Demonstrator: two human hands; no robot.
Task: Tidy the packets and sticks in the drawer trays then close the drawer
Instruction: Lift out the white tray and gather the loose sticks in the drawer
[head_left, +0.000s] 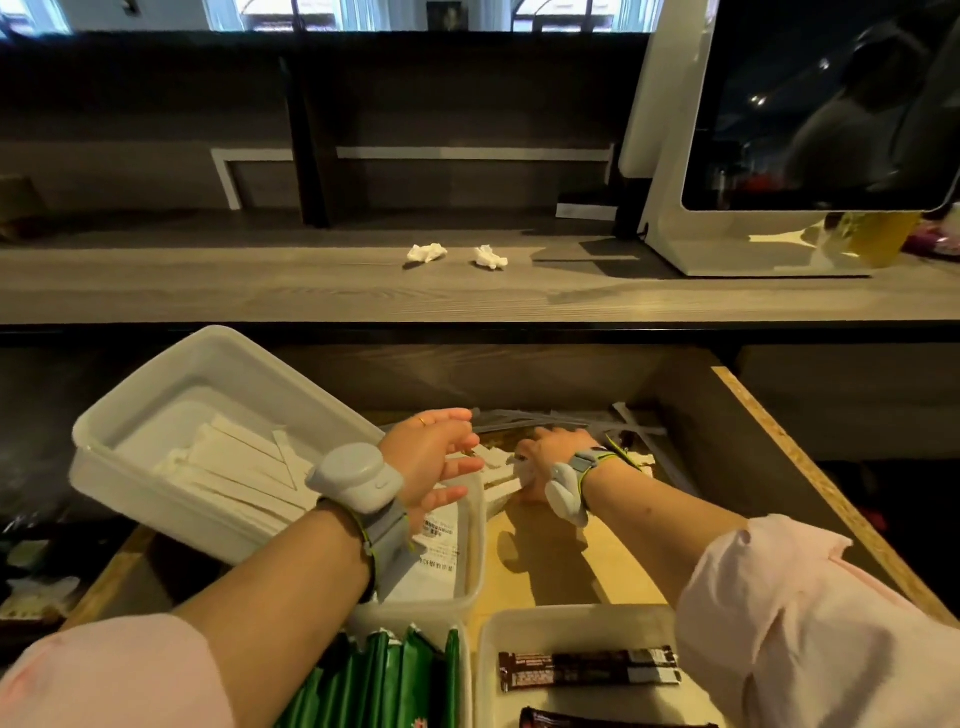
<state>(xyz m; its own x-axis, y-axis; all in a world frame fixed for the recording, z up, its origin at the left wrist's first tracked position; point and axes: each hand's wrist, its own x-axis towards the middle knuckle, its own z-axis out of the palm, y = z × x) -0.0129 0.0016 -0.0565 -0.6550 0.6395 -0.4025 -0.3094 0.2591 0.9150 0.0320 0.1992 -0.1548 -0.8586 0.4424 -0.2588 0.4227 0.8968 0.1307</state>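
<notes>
The wooden drawer (810, 462) stands pulled out. A clear plastic tray (150, 405) with white paper sticks (244, 467) sits tilted at its back left. My left hand (439, 457) hovers to the right of that tray, fingers spread, holding nothing. My right hand (545, 457) reaches to the drawer's back and closes on a bunch of white packets (493, 462). Grey sticks (524, 418) lie along the back wall. Near me are a tray of green packets (395, 675) and a tray with dark brown stick packets (587, 670).
A second clear tray (475, 545) holding printed white packets lies under my left wrist. On the countertop (260, 286) above the drawer lie two crumpled tissues (427, 253) and a white screen stand (727, 244) at the right.
</notes>
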